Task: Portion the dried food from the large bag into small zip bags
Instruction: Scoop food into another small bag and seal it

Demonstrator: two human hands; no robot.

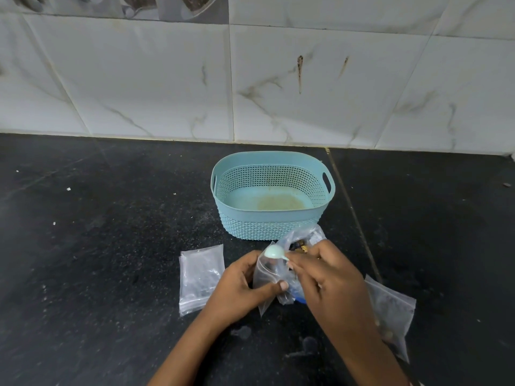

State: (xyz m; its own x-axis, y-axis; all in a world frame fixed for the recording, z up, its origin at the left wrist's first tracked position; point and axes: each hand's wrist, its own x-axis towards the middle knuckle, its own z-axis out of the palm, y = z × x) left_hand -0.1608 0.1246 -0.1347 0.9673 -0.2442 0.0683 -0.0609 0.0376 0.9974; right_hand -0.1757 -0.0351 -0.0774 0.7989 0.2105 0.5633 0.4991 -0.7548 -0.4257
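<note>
Head view: our left hand (239, 285) pinches a small zip bag (266, 277) upright, mouth up. Directly beside it, our right hand (323, 277) pinches a spoon (274, 252), bowl over that mouth. Large bag (303, 240) lies just beyond the right hand.

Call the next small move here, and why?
Probably tip the spoon into the small zip bag. The right hand pinches the spoon's handle with its bowl right at the bag's mouth, and the left hand grips that bag upright. The large bag sits just behind, so another scoop is close. Whether the spoon is loaded I cannot tell.
</note>
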